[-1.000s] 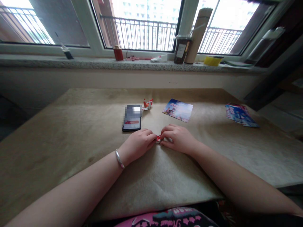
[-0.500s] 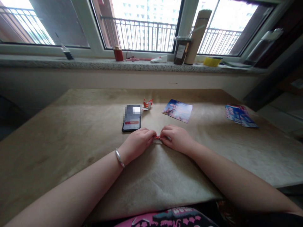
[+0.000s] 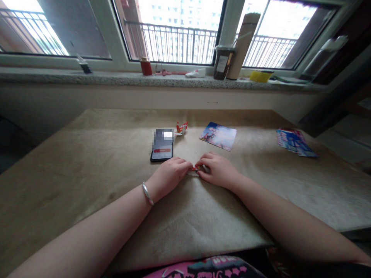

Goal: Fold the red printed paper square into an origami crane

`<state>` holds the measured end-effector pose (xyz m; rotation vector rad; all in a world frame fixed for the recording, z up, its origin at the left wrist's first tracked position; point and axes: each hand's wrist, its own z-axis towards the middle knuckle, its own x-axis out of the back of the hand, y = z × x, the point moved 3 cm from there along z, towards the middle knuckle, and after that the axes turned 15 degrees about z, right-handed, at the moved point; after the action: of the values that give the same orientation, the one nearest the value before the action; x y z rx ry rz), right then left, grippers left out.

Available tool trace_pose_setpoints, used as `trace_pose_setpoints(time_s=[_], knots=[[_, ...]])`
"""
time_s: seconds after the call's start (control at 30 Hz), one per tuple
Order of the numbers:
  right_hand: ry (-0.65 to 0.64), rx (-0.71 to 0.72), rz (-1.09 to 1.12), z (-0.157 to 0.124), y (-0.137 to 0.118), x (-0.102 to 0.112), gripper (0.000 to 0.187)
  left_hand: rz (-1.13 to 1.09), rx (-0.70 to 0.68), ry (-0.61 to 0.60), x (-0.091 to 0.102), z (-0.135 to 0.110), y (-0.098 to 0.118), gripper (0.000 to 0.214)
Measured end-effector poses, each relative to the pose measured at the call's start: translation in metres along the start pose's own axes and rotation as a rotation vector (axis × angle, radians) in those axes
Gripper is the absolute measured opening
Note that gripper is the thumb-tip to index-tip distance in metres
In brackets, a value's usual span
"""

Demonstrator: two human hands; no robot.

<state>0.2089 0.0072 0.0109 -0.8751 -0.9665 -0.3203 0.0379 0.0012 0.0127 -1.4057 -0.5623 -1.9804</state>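
My left hand [image 3: 168, 176] and my right hand [image 3: 218, 170] meet at the middle of the tan table [image 3: 87, 162], fingers curled. Between their fingertips sits a small red and white folded paper piece [image 3: 193, 169], pinched from both sides and mostly hidden by the fingers. A silver bracelet [image 3: 147, 194] circles my left wrist. Just beyond my left hand lies a black phone [image 3: 162, 148] with its screen lit.
A second small red folded paper [image 3: 181, 127] lies behind the phone. A colourful printed card [image 3: 218, 135] lies beyond my right hand, and more printed sheets [image 3: 295, 141] at the far right. The window sill [image 3: 116, 78] holds a red cup [image 3: 146, 66], a dark jar [image 3: 222, 62] and a cardboard tube [image 3: 241, 42].
Both hands stay at the same spot; the fingers have shifted slightly around the small paper piece, pressing closer together than a second ago.
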Motion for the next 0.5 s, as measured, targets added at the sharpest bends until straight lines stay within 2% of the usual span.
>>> trace_pose_setpoints(time_s=[0.23,0.5], knots=[[0.010,-0.056,0.055,0.0007,0.0008,-0.0025,0.012,-0.091,-0.023,0.007,-0.0031,-0.0001,0.0002,0.014],[0.011,-0.074,0.100,0.0000,-0.0043,-0.0021,0.005,-0.076,0.014,0.014,-0.0020,0.0003,0.0017,0.009]])
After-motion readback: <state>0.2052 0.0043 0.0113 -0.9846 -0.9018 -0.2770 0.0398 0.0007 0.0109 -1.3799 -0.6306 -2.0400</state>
